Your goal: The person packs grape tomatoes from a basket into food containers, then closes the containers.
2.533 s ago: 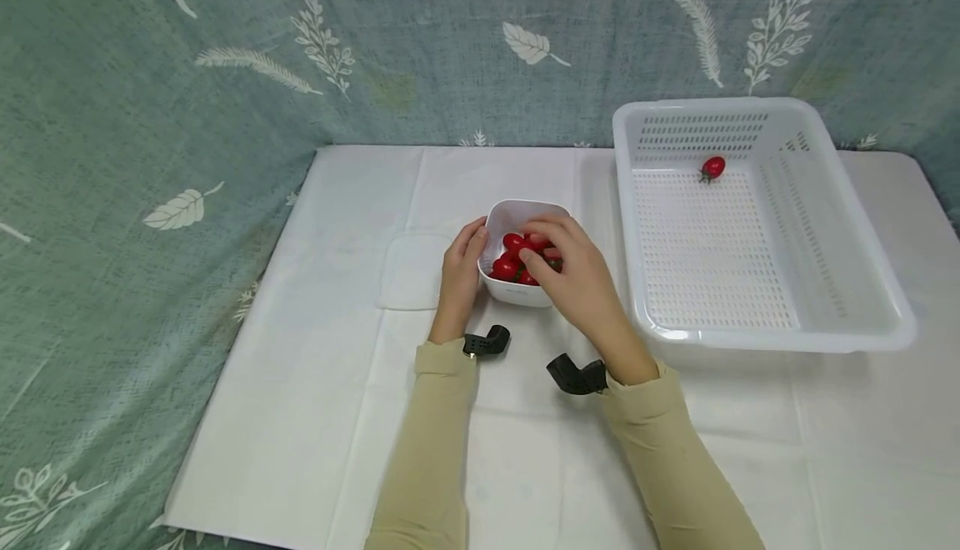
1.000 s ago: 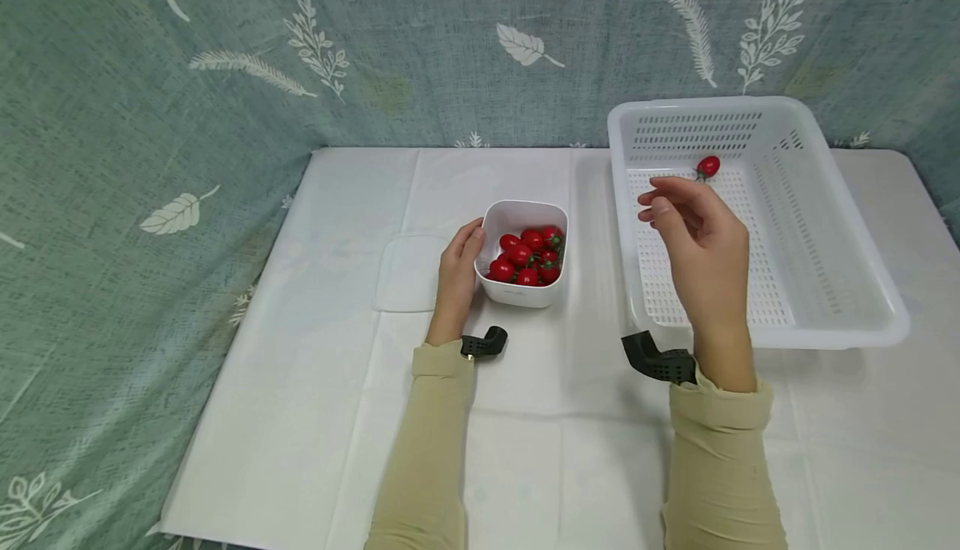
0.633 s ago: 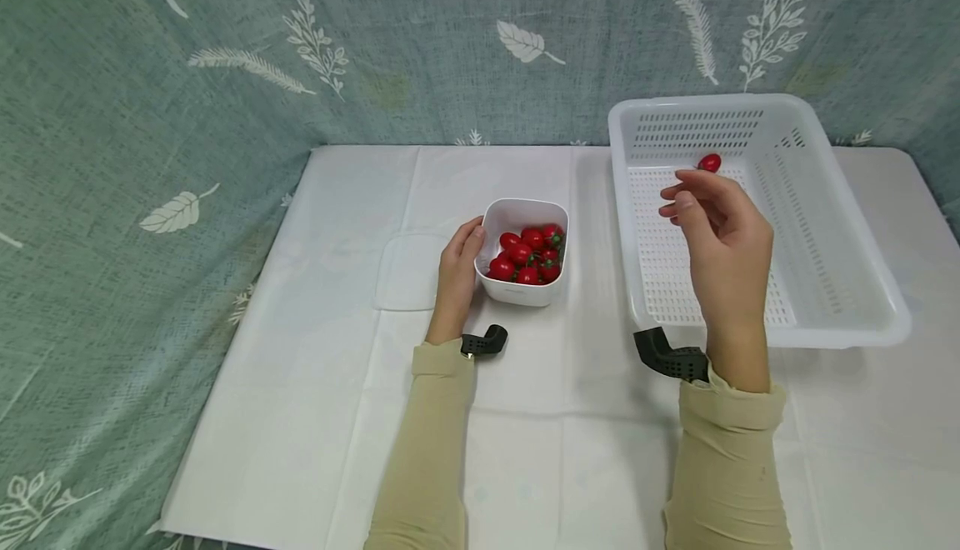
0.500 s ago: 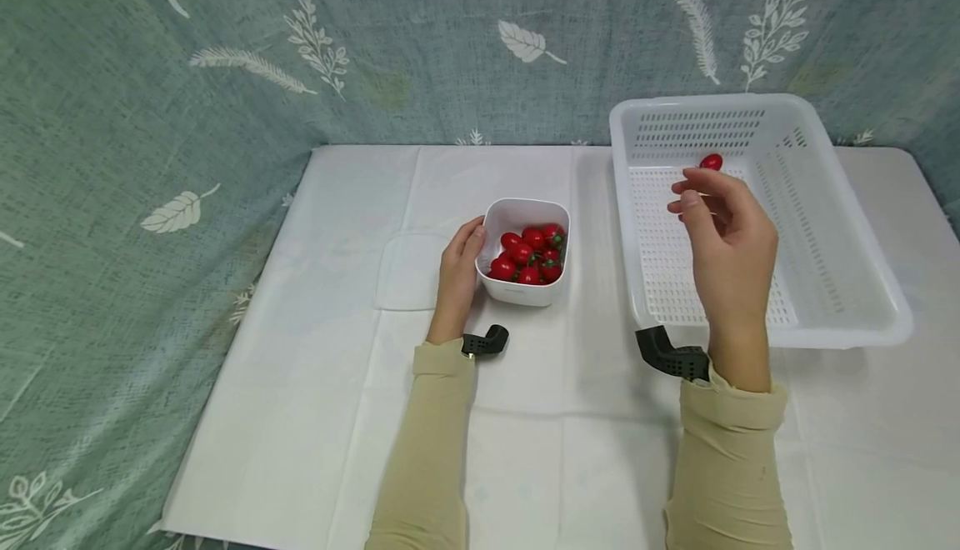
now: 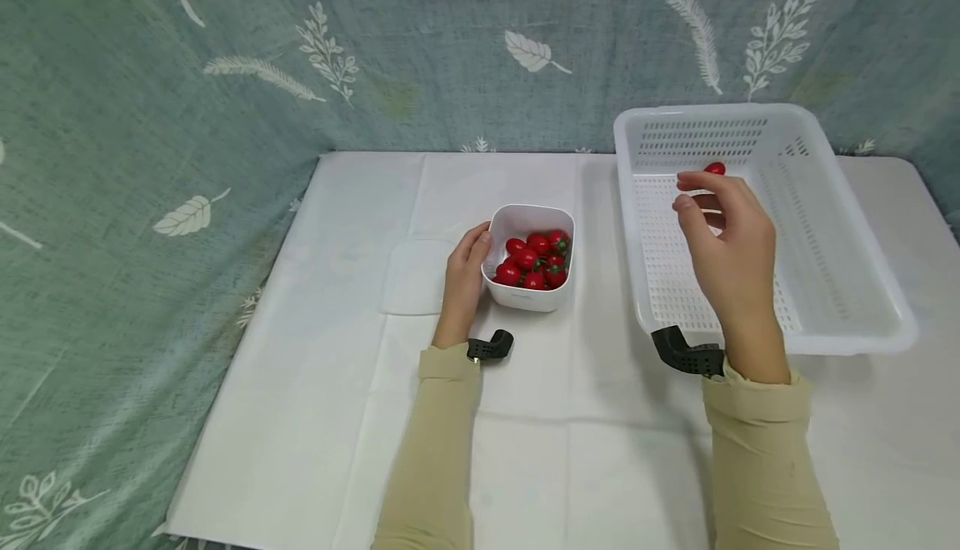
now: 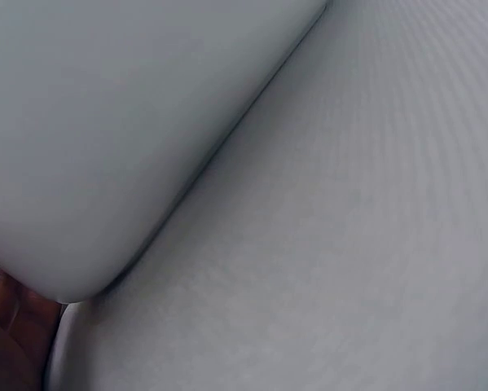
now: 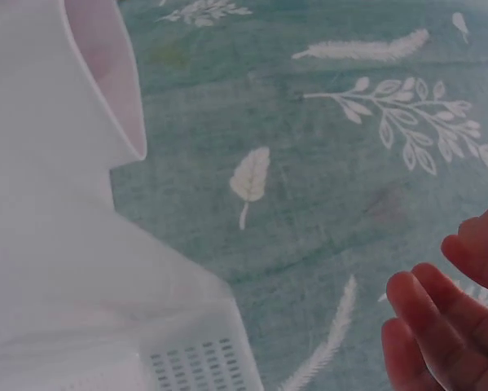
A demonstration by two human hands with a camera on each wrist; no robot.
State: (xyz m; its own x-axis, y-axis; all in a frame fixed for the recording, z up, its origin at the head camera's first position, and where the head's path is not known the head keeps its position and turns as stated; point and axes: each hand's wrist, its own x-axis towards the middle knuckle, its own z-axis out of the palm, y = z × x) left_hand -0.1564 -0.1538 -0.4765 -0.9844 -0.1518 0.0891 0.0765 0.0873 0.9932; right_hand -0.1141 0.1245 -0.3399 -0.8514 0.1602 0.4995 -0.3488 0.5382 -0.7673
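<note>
A small white square container (image 5: 527, 298) stands in the middle of the table with several red cherry tomatoes (image 5: 527, 259) in it. My left hand (image 5: 462, 283) holds its left side, thumb near the rim; in the left wrist view the container's wall (image 6: 105, 122) hides most of that hand. Above the large white slotted basket (image 5: 832, 233) hovers my right hand (image 5: 731, 250), its fingers loosely bent with nothing between them. The right wrist view shows thumb and fingers apart. One cherry tomato (image 5: 715, 168) lies near the basket's back wall, partly covered by the right hand.
A flat translucent square lid (image 5: 412, 277) lies on the white table cover (image 5: 315, 400), left of the container and partly behind the left hand. The green leaf-patterned cloth (image 5: 420, 58) hangs behind the table and on its left.
My right hand has left the container's tomatoes and moved right, over the basket; lately it has shifted only slightly. My left hand has stayed at the container. The view has tilted a little.
</note>
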